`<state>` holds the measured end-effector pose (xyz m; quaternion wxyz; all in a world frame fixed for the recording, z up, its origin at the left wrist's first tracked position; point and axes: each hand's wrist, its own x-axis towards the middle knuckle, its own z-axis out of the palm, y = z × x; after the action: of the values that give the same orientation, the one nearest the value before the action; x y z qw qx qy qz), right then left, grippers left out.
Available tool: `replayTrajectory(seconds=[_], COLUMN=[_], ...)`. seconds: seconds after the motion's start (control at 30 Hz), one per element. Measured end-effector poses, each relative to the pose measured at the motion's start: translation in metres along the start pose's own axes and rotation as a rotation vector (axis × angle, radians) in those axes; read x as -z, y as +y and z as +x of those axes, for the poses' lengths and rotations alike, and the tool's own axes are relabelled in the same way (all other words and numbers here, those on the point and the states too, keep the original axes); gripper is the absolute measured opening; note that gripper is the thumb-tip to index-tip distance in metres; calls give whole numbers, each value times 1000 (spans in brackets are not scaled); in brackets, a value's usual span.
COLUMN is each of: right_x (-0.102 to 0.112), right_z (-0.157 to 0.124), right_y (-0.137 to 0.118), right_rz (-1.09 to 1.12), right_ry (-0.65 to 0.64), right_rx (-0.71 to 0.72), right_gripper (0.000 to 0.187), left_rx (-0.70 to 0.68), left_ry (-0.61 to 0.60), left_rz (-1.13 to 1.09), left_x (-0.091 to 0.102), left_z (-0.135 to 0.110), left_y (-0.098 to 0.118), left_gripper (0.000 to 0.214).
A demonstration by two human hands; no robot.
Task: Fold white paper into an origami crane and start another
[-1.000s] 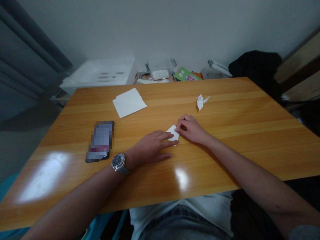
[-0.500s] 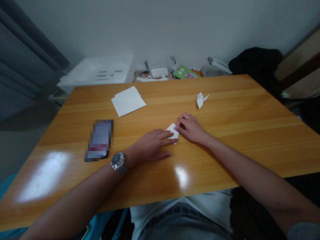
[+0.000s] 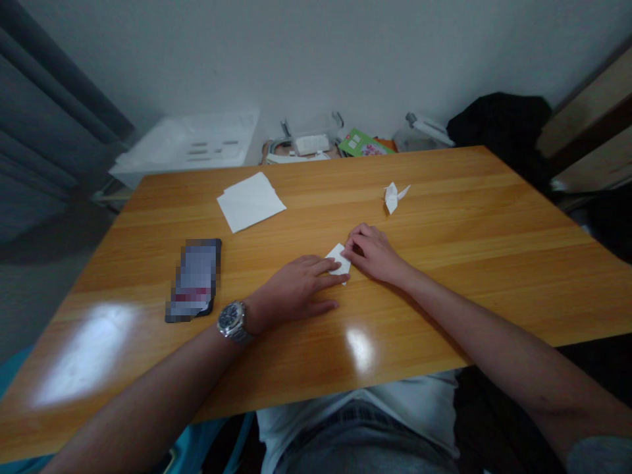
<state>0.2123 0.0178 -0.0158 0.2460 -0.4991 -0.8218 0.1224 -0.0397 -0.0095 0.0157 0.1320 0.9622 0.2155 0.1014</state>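
A small folded piece of white paper [image 3: 336, 253] lies on the wooden table between my hands. My left hand [image 3: 299, 287] rests palm down, its fingers spread, with a couple of fingertips lying over the paper and the thumb apart on the tabletop. At the paper's right corner, the thumb and forefinger of my right hand [image 3: 374, 254] pinch the edge, the other fingers curled. Farther back on the right stands a white origami crane [image 3: 392, 198]. My left wrist wears a metal watch [image 3: 232, 320].
Sheets of white paper [image 3: 251, 203] lie at the back left of the table [image 3: 444, 217]. A phone [image 3: 195, 280] with a blurred screen is left of my left hand. Behind the table's far edge are a white plastic bin [image 3: 187, 138] and a green booklet [image 3: 364, 143].
The whole view has shifted slightly, so things appear a little farther left. Both hands keep nearly the same pose on the folded paper.
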Motion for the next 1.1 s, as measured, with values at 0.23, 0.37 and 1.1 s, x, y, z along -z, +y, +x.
replayTrajectory(seconds=[0.23,0.37,1.1], right_x=[2,9,11], right_z=[1,-1,-3], right_y=[-2,2,21], right_rz=[44,98,-22], right_ry=[14,-23,-49], right_rx=[-5,34,-23], right_gripper=[17,15,23], left_rx=[-6,1,-97], left_ry=[-8,-13,-9], left_rz=[-13,-15,-61], left_x=[2,2,7], left_z=[-1,-1,-5], left_y=[0,0,-6], left_gripper=[50,52,47])
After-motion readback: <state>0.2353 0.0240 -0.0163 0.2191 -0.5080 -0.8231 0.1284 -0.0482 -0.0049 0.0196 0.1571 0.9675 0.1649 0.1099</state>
